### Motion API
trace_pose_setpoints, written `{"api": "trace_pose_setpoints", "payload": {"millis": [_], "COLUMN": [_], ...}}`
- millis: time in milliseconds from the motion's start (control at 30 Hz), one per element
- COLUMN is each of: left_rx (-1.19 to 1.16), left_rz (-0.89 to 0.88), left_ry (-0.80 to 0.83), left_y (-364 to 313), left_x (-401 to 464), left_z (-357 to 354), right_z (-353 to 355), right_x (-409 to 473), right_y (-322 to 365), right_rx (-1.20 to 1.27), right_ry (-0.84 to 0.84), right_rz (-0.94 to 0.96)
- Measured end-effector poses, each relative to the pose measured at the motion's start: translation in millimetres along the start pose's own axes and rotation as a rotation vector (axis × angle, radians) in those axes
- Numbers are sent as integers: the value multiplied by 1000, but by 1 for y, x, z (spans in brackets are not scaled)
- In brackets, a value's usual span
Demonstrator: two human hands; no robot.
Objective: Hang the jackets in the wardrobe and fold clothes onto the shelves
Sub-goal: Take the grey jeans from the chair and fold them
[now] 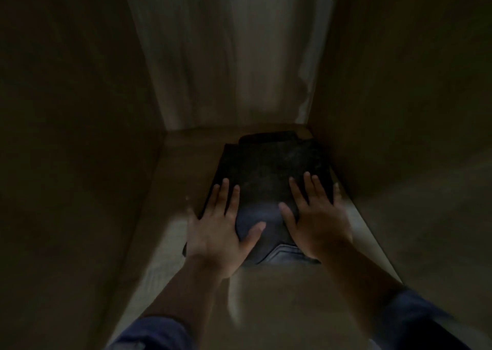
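Note:
A folded dark garment (269, 171), black on top with grey-blue denim showing at its near end, lies on a wardrobe shelf (183, 179) towards the right wall. My left hand (221, 227) rests flat on its left near part, fingers spread. My right hand (314, 216) lies flat on its right near part, fingers apart too. Neither hand grips the cloth; both palms press down on it. A second dark folded piece (269, 136) peeks out behind the garment at the back of the shelf.
The compartment is dim and narrow, with a brown left side wall (80, 136), a brown right side wall (399, 110) and a pale back panel (229, 56). Bare shelf surface shows left of the garment and in front of it.

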State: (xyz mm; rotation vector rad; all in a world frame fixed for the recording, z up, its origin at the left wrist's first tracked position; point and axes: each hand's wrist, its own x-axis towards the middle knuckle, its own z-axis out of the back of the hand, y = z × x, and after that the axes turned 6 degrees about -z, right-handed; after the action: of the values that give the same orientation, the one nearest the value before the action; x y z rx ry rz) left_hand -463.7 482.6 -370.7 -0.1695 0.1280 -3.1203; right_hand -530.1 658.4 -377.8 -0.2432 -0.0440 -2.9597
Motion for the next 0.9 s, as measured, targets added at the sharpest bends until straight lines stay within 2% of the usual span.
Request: {"api": "trace_pose_setpoints", "payload": {"millis": [133,400,567,667,767,900], "left_rx": [-35,-17,14,15,51,82], "left_rz": [0,65,92,96,90,63], "left_ry": [-88,-54,-45,11,104,284], "left_y": [-1,0,-5,-9,-11,-15], "left_x": [34,99,106,89,62,26], "left_z": [-11,-24,-27,-24,-17,16], "right_z": [-9,-17,-20,-13,-3,18], "right_x": [38,106,109,91,58,14], "right_y": [-7,-17,-16,-17,-21,-26], "right_rx": [-46,-73,-79,-94,-91,-144], "right_ry": [62,95,47,73,191,281], "right_rz": [5,25,24,4,17,48]}}
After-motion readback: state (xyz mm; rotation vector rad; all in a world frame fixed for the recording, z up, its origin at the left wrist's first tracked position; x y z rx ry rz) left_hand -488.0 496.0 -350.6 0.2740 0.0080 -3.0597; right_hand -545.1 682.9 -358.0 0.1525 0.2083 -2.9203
